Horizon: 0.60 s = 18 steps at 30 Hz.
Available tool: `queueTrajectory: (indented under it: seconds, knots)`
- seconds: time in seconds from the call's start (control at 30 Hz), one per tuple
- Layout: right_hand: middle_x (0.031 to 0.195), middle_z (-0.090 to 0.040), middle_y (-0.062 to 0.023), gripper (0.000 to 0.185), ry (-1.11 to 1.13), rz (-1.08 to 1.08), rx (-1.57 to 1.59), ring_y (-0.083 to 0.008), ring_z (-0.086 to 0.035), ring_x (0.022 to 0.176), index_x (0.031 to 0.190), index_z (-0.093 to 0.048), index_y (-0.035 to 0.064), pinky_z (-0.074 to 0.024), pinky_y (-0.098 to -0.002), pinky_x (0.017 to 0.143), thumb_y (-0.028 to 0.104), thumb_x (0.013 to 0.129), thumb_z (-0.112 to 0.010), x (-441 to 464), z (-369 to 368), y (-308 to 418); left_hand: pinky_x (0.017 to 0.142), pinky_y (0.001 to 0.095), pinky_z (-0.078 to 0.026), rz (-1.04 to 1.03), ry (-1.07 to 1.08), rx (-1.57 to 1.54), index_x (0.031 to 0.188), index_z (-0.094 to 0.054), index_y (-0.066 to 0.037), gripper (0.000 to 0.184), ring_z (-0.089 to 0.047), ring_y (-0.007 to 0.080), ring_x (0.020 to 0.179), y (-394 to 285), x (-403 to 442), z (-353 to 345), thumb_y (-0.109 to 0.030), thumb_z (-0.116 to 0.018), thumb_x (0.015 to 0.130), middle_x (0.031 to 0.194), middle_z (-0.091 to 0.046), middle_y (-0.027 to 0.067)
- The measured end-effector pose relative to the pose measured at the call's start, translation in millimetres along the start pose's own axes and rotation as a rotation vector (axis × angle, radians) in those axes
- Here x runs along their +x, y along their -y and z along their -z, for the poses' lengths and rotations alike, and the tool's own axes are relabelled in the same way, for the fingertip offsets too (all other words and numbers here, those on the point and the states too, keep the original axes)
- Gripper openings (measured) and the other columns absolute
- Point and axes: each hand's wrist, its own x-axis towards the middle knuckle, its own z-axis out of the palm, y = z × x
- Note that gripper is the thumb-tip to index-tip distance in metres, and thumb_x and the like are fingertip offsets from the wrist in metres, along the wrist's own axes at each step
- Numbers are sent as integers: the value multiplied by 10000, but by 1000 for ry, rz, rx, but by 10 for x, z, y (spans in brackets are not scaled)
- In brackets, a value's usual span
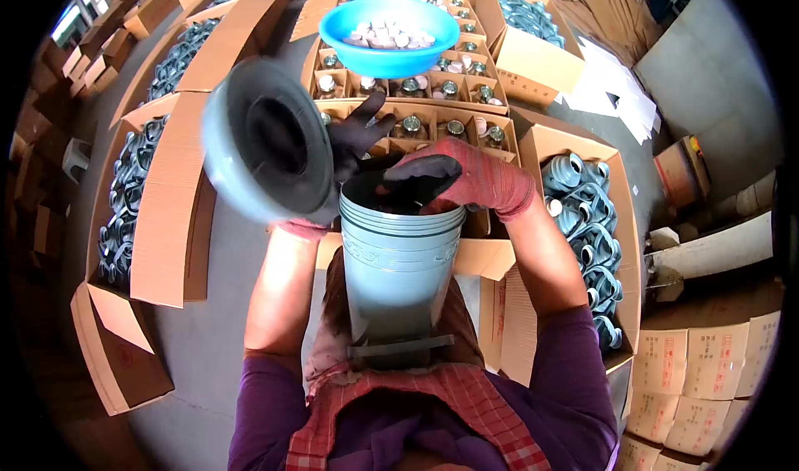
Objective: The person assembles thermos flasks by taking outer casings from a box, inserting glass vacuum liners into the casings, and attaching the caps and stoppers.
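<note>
Canister: a tall blue-grey plastic canister with a ridged rim (399, 259) is seen in the head view, mouth up, between the legs.
Left grip: a round blue-grey lid with a dark inner face (268, 142), blurred, is grasped by the gloved left hand (359, 131), left of the canister's mouth.
Right grip: the red-and-black gloved right hand (470, 174) is dipped into that mouth; whether anything is clenched cannot be told.
Bowl: a bright-blue plastic bowl (387, 65) of whitish pieces is set beyond the canister, above boxed glass bottles (412, 126).
</note>
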Motion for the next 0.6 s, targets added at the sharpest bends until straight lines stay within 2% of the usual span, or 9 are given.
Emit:
queueTrajectory:
  seconds: [0.13, 0.17, 0.23, 0.3, 0.33, 0.37, 0.47, 0.5, 0.6]
  knots:
    - [938, -707, -91, 354, 15, -115, -129, -159, -656, 848, 1035, -679, 56, -503, -295, 793, 118, 698, -768, 6, 12, 274, 943, 356, -477, -403, -99, 375, 1375, -370, -17, 509, -569, 212, 1112, -70, 107, 303, -286, -508, 965, 1227, -562, 137]
    - [932, -707, -84, 332, -95, -116, 8, -157, -655, 851, 1030, -681, 50, -502, -292, 791, 129, 717, -760, -22, -11, 234, 937, 351, -478, -386, -62, 69, 1353, -401, 0, 473, -580, 210, 1088, -164, 89, 193, -267, -490, 973, 1207, -569, 139]
    - [922, -707, -69, 293, -316, -112, 278, -152, -652, 857, 1019, -684, 38, -501, -286, 788, 152, 755, -743, -97, -90, 50, 902, 340, -486, -787, -161, 718, 1163, -548, 63, 421, -607, 212, 1005, -155, 83, 469, -275, -577, 914, 1095, -607, 142]
    - [1013, -682, -74, 267, -711, -42, 719, -166, -628, 941, 1077, -651, 7, -475, -285, 871, 199, 896, -605, -190, -198, -181, 888, 333, -485, -688, -77, 599, 1090, -583, 66, 516, -615, 224, 990, -115, -86, 541, -268, -759, 739, 1072, -630, 132]
    - [1093, -652, -85, 305, -807, 54, 669, -167, -605, 995, 1136, -610, 9, -454, -294, 909, 225, 927, -563, -192, -277, -346, 879, 337, -482, -693, -9, 600, 1058, -609, 56, 646, -617, 223, 985, -45, -171, 511, -258, -858, 551, 1062, -648, 125]
    - [1172, -623, -96, 342, -901, 154, 614, -168, -582, 1049, 1196, -569, 10, -433, -303, 946, 251, 957, -521, -141, -338, -416, 871, 361, -481, -680, 44, 789, 1010, -633, 48, 700, -633, 252, 964, -16, -205, 458, -366, -889, 507, 1045, -659, 145]
    - [1277, -547, -90, 465, -801, 260, 584, -169, -509, 1146, 1274, -476, 23, -379, -316, 996, 385, 983, -463, -117, -541, -513, 847, 388, -493, -606, 383, 1080, 974, -647, 43, 759, -645, 314, 936, -61, -149, 241, -557, -828, 545, 1001, -669, 175]
    - [1193, -574, -88, 546, -701, 265, 1053, -175, -533, 1089, 1242, -494, 11, -392, -310, 971, 464, 938, -518, -136, -634, -404, 837, 397, -499, -581, 379, 1063, 953, -652, 42, 758, -649, 335, 923, -47, -136, 174, -597, -800, 573, 972, -673, 183]
    - [1025, -586, -75, 654, -873, 290, 786, -174, -556, 949, 1064, -538, 3, -440, -293, 842, 586, 792, -659, -184, -700, -456, 765, 414, -520, -697, 553, 954, 869, -662, 41, 618, -660, 355, 854, -100, 28, 152, -544, -746, 690, 877, -685, 181]
